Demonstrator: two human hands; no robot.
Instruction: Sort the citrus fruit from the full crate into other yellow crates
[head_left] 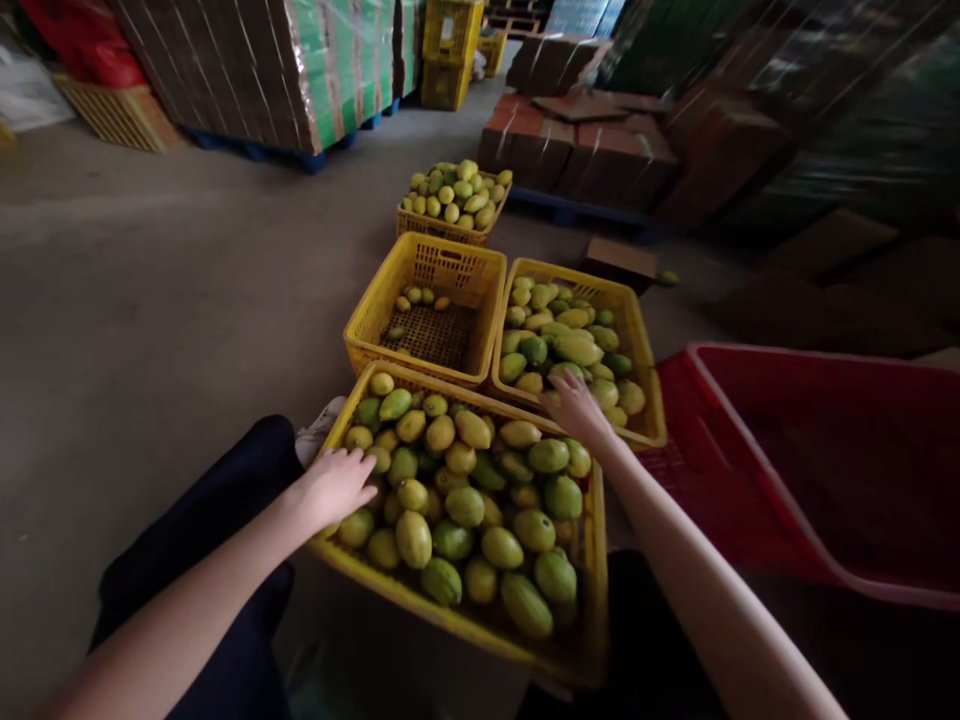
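Fruit (502,548): filled near crate (598,540) below left grip (337,488), which lay released.
Right grip (576,405): was over filled right crate (649,370); grasp unclear.
Middle crate (487,310) beyond grips: held few fruits.

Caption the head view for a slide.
Left hand over the near yellow fruit crate, right hand over the fuller crate just behind, red bin at right.

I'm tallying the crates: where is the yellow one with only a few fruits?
In the head view, that yellow crate sits near the centre, just beyond the front crate and immediately left of the fuller crate by the right hand.
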